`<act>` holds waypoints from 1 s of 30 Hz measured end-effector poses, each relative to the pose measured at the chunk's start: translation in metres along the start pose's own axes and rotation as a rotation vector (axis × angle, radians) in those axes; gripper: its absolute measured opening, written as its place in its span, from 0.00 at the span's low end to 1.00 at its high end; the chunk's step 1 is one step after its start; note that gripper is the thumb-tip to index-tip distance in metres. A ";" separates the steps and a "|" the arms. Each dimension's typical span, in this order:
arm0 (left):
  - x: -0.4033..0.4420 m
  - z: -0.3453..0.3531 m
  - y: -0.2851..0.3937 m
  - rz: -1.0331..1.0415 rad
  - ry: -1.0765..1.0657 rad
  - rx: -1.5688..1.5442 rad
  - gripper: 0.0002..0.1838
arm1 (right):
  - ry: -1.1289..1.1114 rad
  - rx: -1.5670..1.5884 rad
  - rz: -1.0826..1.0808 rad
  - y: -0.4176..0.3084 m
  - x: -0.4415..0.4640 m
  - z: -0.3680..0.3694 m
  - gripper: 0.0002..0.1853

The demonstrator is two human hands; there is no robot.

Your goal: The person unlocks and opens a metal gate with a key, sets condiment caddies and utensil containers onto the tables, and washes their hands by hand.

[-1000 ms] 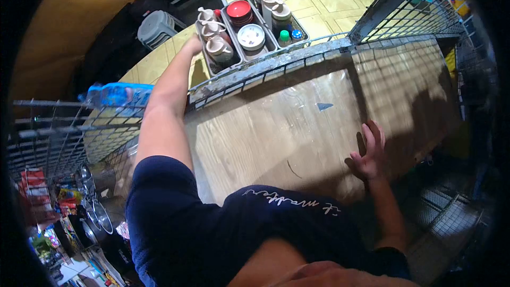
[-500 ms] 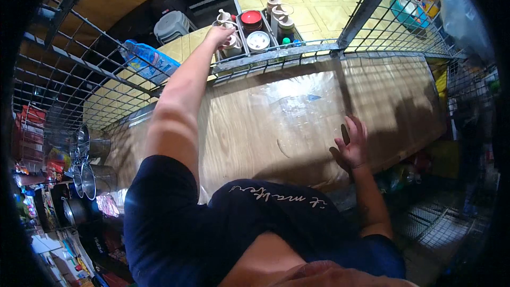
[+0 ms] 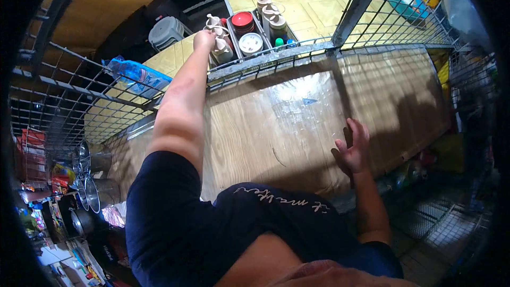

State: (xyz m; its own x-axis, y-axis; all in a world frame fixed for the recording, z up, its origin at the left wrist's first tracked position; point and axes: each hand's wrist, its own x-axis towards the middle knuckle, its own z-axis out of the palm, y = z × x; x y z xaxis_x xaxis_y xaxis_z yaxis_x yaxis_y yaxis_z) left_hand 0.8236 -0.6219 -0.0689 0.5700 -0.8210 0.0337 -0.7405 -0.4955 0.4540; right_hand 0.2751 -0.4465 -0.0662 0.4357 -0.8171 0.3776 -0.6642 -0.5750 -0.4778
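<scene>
My left hand (image 3: 204, 39) reaches over the mesh barrier to a row of pale squeeze bottles with pointed caps. Its fingers are curled at the cap of the middle bottle (image 3: 217, 32), and the hand partly hides them. A front squeeze bottle (image 3: 222, 51) stands just below that hand. Beside these bottles, a grey caddy (image 3: 260, 20) holds a red bowl (image 3: 243, 19) and a white bowl (image 3: 251, 43). My right hand (image 3: 355, 146) hovers over the wood-patterned tabletop (image 3: 239, 133), fingers apart and holding nothing.
A metal mesh barrier (image 3: 271, 61) runs between the wooden top and the yellow tiled table (image 3: 319, 5). More squeeze bottles (image 3: 277, 25) stand right of the bowls. A blue plastic pack (image 3: 139, 76) lies left, a turquoise basin (image 3: 406, 1) far right. Metal strainers (image 3: 91, 194) hang at left.
My left hand has shifted slightly left at the squeeze bottles, its fingers still curled there. The view has moved a little; my right hand stays open over the tabletop.
</scene>
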 end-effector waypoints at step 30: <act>-0.332 -0.217 -0.091 0.483 0.668 -0.386 0.10 | -0.081 -0.040 -0.117 -0.010 0.006 0.003 0.23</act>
State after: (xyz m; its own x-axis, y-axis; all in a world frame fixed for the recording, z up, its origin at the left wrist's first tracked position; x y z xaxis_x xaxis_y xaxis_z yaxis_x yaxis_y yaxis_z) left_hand 0.7795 -0.2427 0.0718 0.4048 -0.5198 0.7523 -0.8505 0.0880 0.5185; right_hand 0.2862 -0.4457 -0.0619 0.5579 -0.7465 0.3626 -0.6293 -0.6654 -0.4014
